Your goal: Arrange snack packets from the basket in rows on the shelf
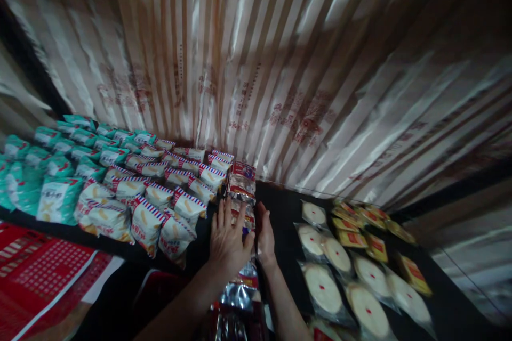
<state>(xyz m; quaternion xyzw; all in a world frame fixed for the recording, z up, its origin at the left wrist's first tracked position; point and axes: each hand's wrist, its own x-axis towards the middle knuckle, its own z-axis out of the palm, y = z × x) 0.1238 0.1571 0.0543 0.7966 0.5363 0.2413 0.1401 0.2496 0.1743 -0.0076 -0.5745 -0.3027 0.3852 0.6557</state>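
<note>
A column of shiny dark-red and silver snack packets (242, 175) runs from the back of the black table (282, 208) toward me. My left hand (230, 237) lies flat across the packets, fingers stretched forward and a little apart. Along the column's right side stands my right hand (265, 237), on edge, fingers extended and holding nothing. Just left of the column are rows of white snack bags (148, 218) with red-and-blue striped tops. The packets beneath my left palm are partly hidden.
Teal snack bags (60, 197) fill the table's left end. On the right lie clear-wrapped round pale cakes (323, 287) and yellow packets (352, 238). A red plastic crate (44, 266) is below left. Pleated printed sheeting (240, 64) hangs behind the table.
</note>
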